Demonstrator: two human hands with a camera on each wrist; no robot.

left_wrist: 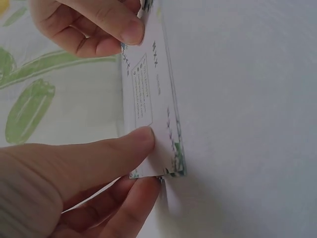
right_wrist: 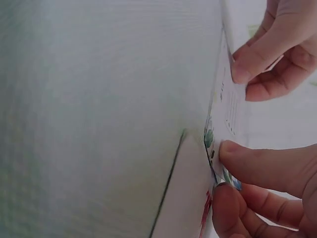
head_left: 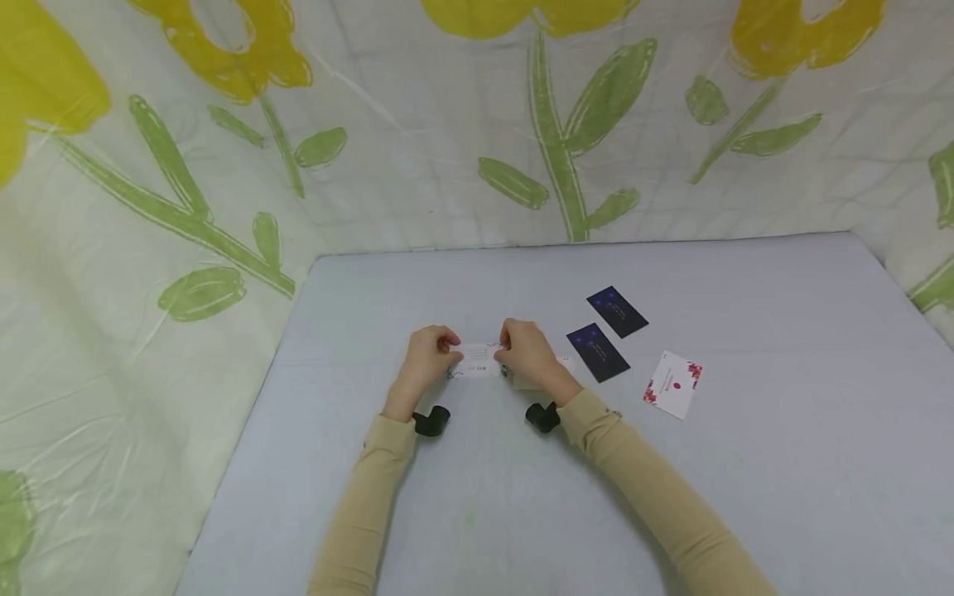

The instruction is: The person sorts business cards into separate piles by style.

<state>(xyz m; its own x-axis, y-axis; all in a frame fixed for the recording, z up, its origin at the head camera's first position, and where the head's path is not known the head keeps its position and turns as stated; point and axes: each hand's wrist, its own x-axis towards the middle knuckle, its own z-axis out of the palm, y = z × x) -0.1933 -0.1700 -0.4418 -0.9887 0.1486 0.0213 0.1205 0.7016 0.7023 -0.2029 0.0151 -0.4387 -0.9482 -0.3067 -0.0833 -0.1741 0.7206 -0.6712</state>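
Note:
A thin stack of white cards [head_left: 477,362] with small print and a green leafy border stands on its long edge on the grey table [head_left: 477,497]. My left hand [head_left: 445,358] pinches its left end between thumb and fingers. My right hand [head_left: 508,352] pinches the right end the same way. In the left wrist view my left hand [left_wrist: 151,161] grips the near end of the cards [left_wrist: 148,99], with the right hand's fingers [left_wrist: 99,29] at the far end. In the right wrist view my right hand [right_wrist: 223,171] grips the cards [right_wrist: 225,106].
Two dark blue cards [head_left: 616,311] [head_left: 598,352] and a white card with red flowers [head_left: 673,384] lie to the right. Another white card [right_wrist: 183,198] lies flat under the right hand. A flower-printed sheet [head_left: 224,165] walls the table at the back and left.

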